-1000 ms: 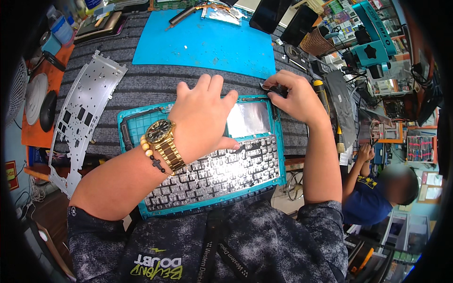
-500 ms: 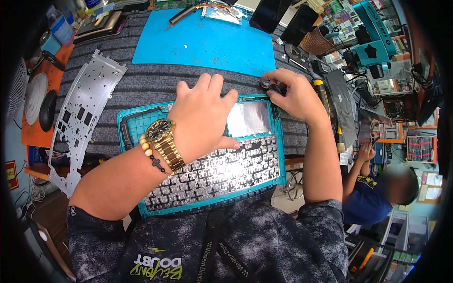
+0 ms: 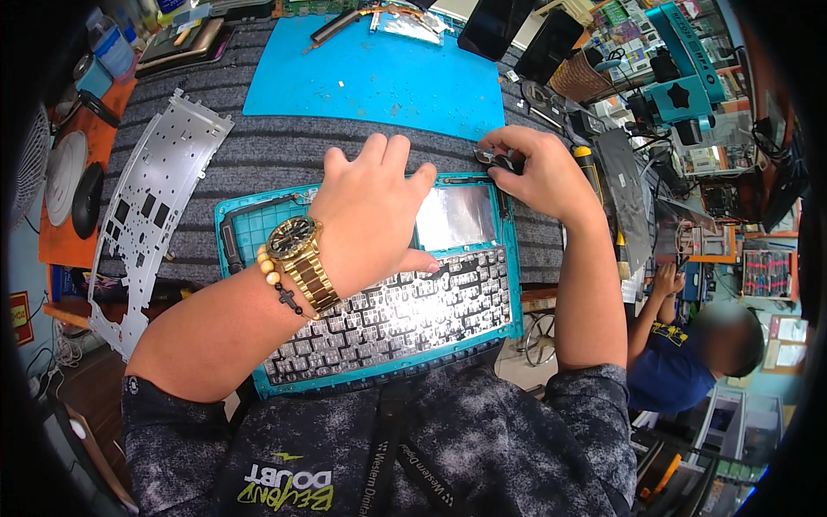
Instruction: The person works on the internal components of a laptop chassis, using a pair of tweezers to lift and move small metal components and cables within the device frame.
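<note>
Barely any change: our left hand point(image 3: 369, 211) is spread over the teal laptop shell point(image 3: 269, 224), right hand point(image 3: 547, 179) pinching a small dark thing point(image 3: 500, 161), so we're still at its far-right corner.

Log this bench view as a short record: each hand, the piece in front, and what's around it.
Left hand: spread over the teal laptop case; contact unclear
Right hand: holding a small dark item near the case's far right corner
Inside case: black-and-silver keyboard panel
Left of case: perforated metal plate
Beyond case: blue mat
Far right: another person in a dark blue shirt
</note>
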Tool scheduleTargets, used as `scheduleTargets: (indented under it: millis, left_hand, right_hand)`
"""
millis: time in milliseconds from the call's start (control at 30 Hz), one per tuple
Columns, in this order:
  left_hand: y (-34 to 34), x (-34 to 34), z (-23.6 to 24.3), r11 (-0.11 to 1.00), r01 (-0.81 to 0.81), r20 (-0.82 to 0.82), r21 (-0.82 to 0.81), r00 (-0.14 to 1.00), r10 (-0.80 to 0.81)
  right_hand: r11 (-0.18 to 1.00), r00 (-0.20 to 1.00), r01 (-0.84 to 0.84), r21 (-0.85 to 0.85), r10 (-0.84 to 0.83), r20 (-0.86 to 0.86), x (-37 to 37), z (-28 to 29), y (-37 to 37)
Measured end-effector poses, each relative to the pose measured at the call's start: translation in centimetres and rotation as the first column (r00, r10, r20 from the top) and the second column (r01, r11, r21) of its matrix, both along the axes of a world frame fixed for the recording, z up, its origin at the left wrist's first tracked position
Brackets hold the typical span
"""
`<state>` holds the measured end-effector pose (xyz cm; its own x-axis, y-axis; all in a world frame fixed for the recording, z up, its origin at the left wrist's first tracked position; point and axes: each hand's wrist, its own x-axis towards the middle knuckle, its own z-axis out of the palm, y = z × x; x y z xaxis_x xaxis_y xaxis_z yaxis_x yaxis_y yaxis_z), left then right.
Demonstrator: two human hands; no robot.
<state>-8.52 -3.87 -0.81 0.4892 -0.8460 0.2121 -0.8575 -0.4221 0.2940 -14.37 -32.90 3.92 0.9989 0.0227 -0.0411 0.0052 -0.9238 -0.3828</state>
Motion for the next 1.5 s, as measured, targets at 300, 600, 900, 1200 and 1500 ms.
scheduleTargets:
  millis: [300, 600, 900, 1200, 1500]
  left_hand:
    - [0.0, -0.1, 0.1, 1.0, -0.006, -0.009, -0.008, 1.0, 0.006]
    - [-0.1, 0.0, 0.0, 1.0, -0.006, -0.003, -0.008, 1.0, 0.006]
    - [0.0, 0.0, 0.0, 1.0, 0.0, -0.011, 0.002, 1.0, 0.0]
    - [-0.1, 0.1, 0.0, 1.0, 0.0, -0.015, 0.013, 1.0, 0.001]
    - [-0.2, 0.1, -0.1, 1.0, -0.002, -0.032, 0.002, 0.999, 0.002]
  right_hand:
    - [0.997, 0.997, -0.075, -0.018, 0.076, 0.024, 0.4, -0.3, -0.1]
    - [0.999, 0.999, 0.045, 0.013, -0.045, 0.03, 0.8, 1.1, -0.7]
    - [0.992, 0.994, 0.08, 0.096, -0.087, 0.07, 2.2, -0.5, -2.0]
    - [0.976, 0.973, 0.219, 0.012, -0.219, 0.07, 3.9, 0.2, -0.9]
    - [0.968, 0.964, 0.246, -0.049, -0.238, 0.119, 5.6, -0.8, -1.1]
